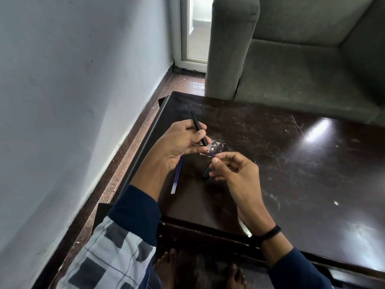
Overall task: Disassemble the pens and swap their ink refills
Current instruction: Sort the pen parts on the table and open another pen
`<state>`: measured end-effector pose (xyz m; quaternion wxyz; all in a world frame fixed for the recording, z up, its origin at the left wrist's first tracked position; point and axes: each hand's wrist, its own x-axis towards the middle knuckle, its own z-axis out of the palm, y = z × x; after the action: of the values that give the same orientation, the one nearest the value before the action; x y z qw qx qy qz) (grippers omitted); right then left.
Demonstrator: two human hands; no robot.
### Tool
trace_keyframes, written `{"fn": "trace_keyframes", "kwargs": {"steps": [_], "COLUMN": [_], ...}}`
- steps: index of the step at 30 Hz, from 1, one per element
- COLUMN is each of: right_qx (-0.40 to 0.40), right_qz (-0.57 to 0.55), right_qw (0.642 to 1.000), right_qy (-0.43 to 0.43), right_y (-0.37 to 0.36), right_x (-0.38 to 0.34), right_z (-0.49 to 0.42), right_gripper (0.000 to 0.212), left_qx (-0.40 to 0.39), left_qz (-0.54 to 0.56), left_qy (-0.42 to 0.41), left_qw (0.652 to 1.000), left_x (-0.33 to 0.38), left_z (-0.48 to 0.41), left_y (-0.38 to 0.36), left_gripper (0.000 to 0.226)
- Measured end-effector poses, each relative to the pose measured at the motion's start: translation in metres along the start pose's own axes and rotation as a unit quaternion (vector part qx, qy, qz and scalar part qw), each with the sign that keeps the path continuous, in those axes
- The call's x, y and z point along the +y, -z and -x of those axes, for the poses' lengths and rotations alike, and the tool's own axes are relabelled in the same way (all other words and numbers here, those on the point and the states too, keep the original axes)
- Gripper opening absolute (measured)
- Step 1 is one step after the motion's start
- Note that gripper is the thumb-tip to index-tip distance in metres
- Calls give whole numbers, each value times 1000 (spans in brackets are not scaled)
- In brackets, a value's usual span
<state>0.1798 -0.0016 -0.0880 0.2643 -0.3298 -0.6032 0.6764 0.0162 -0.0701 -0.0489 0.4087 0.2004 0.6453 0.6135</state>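
Note:
My left hand (179, 142) grips a black pen barrel (198, 126), its open end pointing toward my right hand. My right hand (231, 170) pinches a thin blue ink refill (212, 153) between thumb and forefinger, its tip close to the barrel's mouth. A short black pen piece (206, 174) also sits among the fingers of the right hand. Another blue refill (177, 177) shows below my left hand, its far end hidden behind the palm; whether it lies on the table or hangs from that hand I cannot tell. Both hands hover over the dark table (291, 163).
The dark, scratched table stands against a grey sofa (291, 59) at the back. A pale wall (73, 101) runs along the left, with a strip of brown floor (129, 142) between it and the table. My knee and bare feet (166, 265) are at the table's near edge.

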Motion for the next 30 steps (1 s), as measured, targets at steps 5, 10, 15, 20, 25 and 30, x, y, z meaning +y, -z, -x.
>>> {"fn": "trace_keyframes", "kwargs": {"steps": [5, 10, 15, 20, 25, 30], "right_qx": [-7, -7, -2, 9, 17, 29], "right_qz": [54, 37, 36, 85, 108, 73], "right_qw": [998, 999, 999, 996, 994, 996], "right_qy": [7, -9, 4, 18, 28, 30], "right_y": [2, 0, 0, 2, 3, 4], "right_x": [3, 4, 2, 7, 9, 8], "right_z": [-3, -2, -1, -3, -5, -4], "right_gripper": [10, 9, 9, 14, 17, 14], "left_qx": [48, 20, -25, 28, 34, -25], "left_qz": [34, 25, -8, 9, 20, -7], "left_qy": [-15, -3, 10, 1, 0, 16], "left_qw": [998, 1000, 1000, 1000, 999, 1000], "left_x": [4, 1, 0, 0, 0, -3], "left_z": [-1, 0, 1, -2, -3, 0], "left_y": [6, 2, -8, -1, -1, -11], "left_gripper": [13, 12, 11, 11, 11, 12]}}
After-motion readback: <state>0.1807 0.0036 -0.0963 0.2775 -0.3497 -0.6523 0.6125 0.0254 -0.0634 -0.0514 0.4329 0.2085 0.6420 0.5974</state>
